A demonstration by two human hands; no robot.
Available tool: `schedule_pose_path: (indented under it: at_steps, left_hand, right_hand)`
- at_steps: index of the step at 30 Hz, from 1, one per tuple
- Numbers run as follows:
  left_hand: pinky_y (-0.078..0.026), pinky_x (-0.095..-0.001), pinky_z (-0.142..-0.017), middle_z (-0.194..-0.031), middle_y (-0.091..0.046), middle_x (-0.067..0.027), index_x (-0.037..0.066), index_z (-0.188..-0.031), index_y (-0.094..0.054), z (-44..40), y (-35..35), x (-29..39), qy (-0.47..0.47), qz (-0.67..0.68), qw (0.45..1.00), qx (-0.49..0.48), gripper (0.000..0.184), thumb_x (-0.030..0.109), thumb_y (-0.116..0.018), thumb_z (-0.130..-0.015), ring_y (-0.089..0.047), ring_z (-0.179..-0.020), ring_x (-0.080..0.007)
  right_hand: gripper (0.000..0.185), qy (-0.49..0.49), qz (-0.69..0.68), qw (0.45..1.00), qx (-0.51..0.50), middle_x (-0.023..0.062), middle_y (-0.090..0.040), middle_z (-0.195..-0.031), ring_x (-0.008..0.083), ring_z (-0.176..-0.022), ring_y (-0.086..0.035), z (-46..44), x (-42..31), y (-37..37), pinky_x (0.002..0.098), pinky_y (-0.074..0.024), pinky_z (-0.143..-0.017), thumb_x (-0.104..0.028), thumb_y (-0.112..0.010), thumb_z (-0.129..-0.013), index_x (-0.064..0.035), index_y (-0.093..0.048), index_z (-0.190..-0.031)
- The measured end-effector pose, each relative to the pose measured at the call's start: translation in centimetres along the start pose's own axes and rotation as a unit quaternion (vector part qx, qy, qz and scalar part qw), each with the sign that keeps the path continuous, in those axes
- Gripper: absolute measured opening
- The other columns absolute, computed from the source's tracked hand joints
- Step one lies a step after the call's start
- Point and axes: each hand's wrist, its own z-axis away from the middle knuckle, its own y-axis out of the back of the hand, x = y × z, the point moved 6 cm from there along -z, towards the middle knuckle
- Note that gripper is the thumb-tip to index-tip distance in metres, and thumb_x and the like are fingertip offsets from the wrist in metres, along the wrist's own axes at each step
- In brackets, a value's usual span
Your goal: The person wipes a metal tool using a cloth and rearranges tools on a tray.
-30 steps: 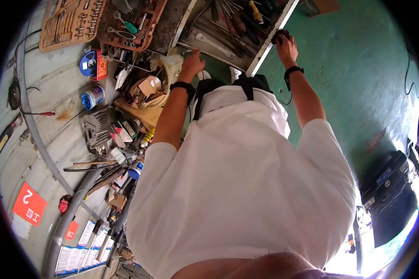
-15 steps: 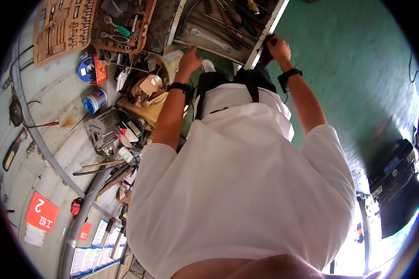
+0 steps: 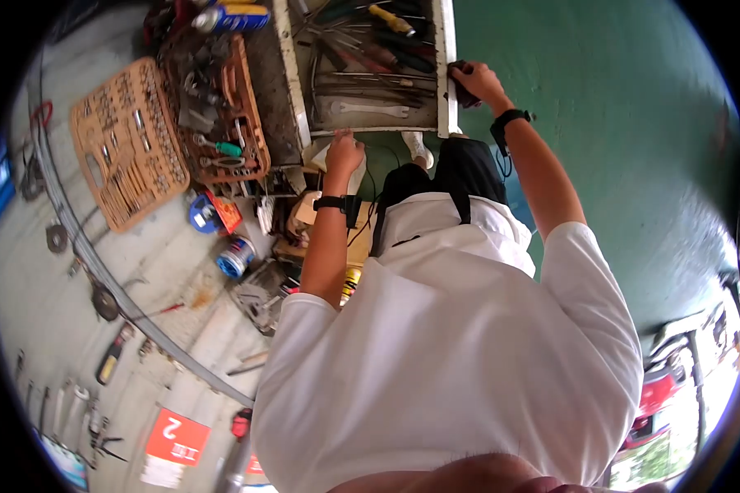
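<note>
An open metal drawer (image 3: 373, 131) full of hand tools lies ahead of me. My left hand (image 3: 345, 153) is by its near edge, fingers loosely curled, with nothing visible in them. Whether the fingertips touch the rim I cannot tell. At the drawer's right side, my right hand (image 3: 480, 82) is closed around a dark reddish-brown object (image 3: 465, 80), partly hidden by the fingers. Inside the drawer, an open-end wrench (image 3: 370, 108) rests near the front. A yellow-handled screwdriver (image 3: 391, 20) and several dark-handled tools lie farther back.
Left of the drawer are an open socket-set case (image 3: 259, 135), an orange tool tray (image 3: 131, 148) and a blue spray can (image 3: 232, 18). A blue-rimmed can (image 3: 236, 256) stands lower. Green floor (image 3: 584, 148) extends right; a grey hose (image 3: 140, 320) runs along the left.
My view has shifted, so the drawer shows more fully. My left hand's fingers look more curled. The right hand still holds the dark object beside the drawer.
</note>
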Motion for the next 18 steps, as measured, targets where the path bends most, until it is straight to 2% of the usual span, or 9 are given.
schedule_pose_path:
  at_steps: [1, 2, 4, 5, 6, 8, 10, 13, 18]
  left_hand:
    - [-0.053, -0.0499, -0.079, -0.115, -0.065, -0.0236, 0.001, -0.112, -0.068, -0.1, 1.9, 1.0, 0.014, 0.066, 0.995, -0.067, 0.037, 0.029, -0.056, -0.092, -0.065, -0.094, -0.0393]
    - [-0.053, -0.0499, -0.079, -0.115, -0.065, -0.0236, 0.001, -0.112, -0.068, -0.8, 3.5, 2.5, -0.004, 0.051, 0.996, -0.071, 0.037, 0.029, -0.056, -0.092, -0.065, -0.094, -0.0393]
    - [-0.052, -0.0499, -0.072, -0.085, -0.069, -0.0219, -0.001, -0.088, -0.072, -1.4, 3.4, 3.9, 0.03, 0.007, 0.987, -0.159, 0.035, 0.031, -0.057, -0.091, -0.065, -0.085, -0.0406]
    - [-0.05, -0.0439, -0.063, -0.071, -0.069, -0.011, 0.003, -0.073, -0.069, -1.9, 3.5, 5.3, -0.026, 0.028, 0.992, -0.123, 0.041, 0.037, -0.056, -0.092, -0.063, -0.062, -0.0314]
    - [-0.05, -0.0439, -0.063, -0.071, -0.069, -0.011, 0.003, -0.073, -0.069, -1.8, 3.5, 7.0, -0.038, 0.015, 0.991, -0.129, 0.041, 0.037, -0.056, -0.092, -0.063, -0.062, -0.0314]
    - [-0.051, -0.0424, -0.065, -0.067, -0.067, -0.0119, 0.003, -0.075, -0.068, -0.4, 5.8, 13.2, -0.203, 0.112, 0.973, 0.019, 0.036, 0.034, -0.059, -0.09, -0.064, -0.064, -0.0313]
    - [-0.052, -0.0397, -0.066, -0.076, -0.069, -0.0125, 0.003, -0.085, -0.067, 0.2, 5.4, 17.3, -0.297, 0.162, 0.939, 0.062, 0.025, 0.027, -0.062, -0.089, -0.065, -0.067, -0.0308]
    - [-0.051, -0.0438, -0.071, -0.087, -0.067, -0.0155, 0.004, -0.097, -0.064, 0.5, 3.3, 20.8, -0.348, 0.224, 0.908, 0.056, 0.02, 0.017, -0.066, -0.083, -0.064, -0.08, -0.0367]
    - [-0.052, -0.0425, -0.072, -0.089, -0.064, -0.0126, 0.005, -0.102, -0.064, 0.5, 0.8, 21.5, -0.381, 0.147, 0.911, 0.051, 0.024, 0.01, -0.068, -0.079, -0.064, -0.083, -0.0343]
  right_hand:
    - [0.051, -0.008, 0.004, 1.0, -0.008, 0.0159, -0.07, -0.101, 0.034, -0.096, -0.068, 1.3, 0.5, -0.8, 0.0429, -0.0542, -0.083, -0.057, -0.065, -0.079, -0.0134, -0.071, -0.106]
    - [0.05, -0.029, 0.007, 0.999, -0.011, 0.0149, -0.07, -0.103, 0.0335, -0.097, -0.067, 2.8, 1.3, -1.5, 0.0431, -0.0537, -0.084, -0.056, -0.065, -0.078, -0.0152, -0.07, -0.106]
    - [0.049, -0.044, -0.012, 0.999, -0.017, 0.0138, -0.07, -0.103, 0.0339, -0.097, -0.067, 6.0, 2.5, -2.6, 0.0433, -0.0534, -0.084, -0.055, -0.065, -0.078, -0.0163, -0.07, -0.107]
    - [0.048, -0.049, -0.012, 0.999, -0.022, 0.0132, -0.07, -0.103, 0.034, -0.096, -0.067, 7.3, 2.9, -3.2, 0.0431, -0.0532, -0.083, -0.054, -0.065, -0.078, -0.0168, -0.07, -0.108]
    - [0.045, -0.042, -0.026, 0.999, -0.018, 0.0129, -0.07, -0.101, 0.0339, -0.094, -0.067, 8.4, 3.6, -3.9, 0.0435, -0.0533, -0.081, -0.053, -0.065, -0.079, -0.0161, -0.07, -0.105]
    - [0.043, -0.058, -0.04, 0.997, -0.014, 0.0124, -0.07, -0.099, 0.0337, -0.091, -0.067, 10.1, 5.2, -5.3, 0.0432, -0.0534, -0.08, -0.052, -0.066, -0.079, -0.0145, -0.07, -0.101]
    - [0.044, -0.058, -0.056, 0.997, -0.002, 0.0136, -0.07, -0.097, 0.0344, -0.091, -0.067, 11.5, 6.3, -6.4, 0.0431, -0.0533, -0.078, -0.052, -0.067, -0.08, -0.0125, -0.069, -0.1]
    - [0.042, -0.026, -0.068, 0.997, 0.034, 0.013, -0.071, -0.093, 0.0328, -0.088, -0.068, 13.5, 6.5, -6.9, 0.042, -0.0535, -0.076, -0.05, -0.067, -0.081, -0.0108, -0.069, -0.097]
    - [0.032, 0.036, -0.122, 0.988, 0.084, 0.0089, -0.072, -0.086, 0.0283, -0.081, -0.069, 15.5, 6.9, -8.1, 0.0407, -0.0533, -0.072, -0.04, -0.063, -0.087, -0.0099, -0.068, -0.096]
